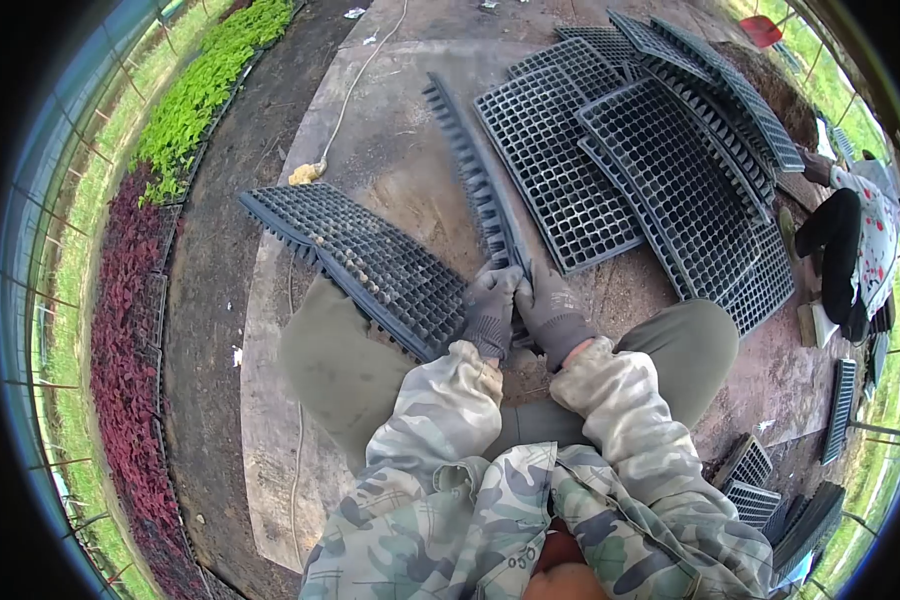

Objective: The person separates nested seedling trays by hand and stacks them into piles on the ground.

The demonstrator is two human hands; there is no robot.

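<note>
My left hand [491,308], in a grey glove, is closed on the near end of a black seedling tray [473,172]. That tray stands on edge, its cell bottoms facing left. My right hand [552,310], gloved too, grips the same end from the right side, close beside the left. Another seedling tray with soil crumbs [370,262] lies tilted over my left knee, its near end next to my left hand. To the right of the held tray, several empty seedling trays [560,165] lie in an overlapping pile. My fingertips are partly hidden behind the tray's rim.
A person [850,235] sits at the right beside the pile. More trays [755,490] lie at the lower right. A cord [355,85] and a yellowish lump [307,173] are on the board floor [270,440]. Green plants [205,85] and red plants [125,380] line the left.
</note>
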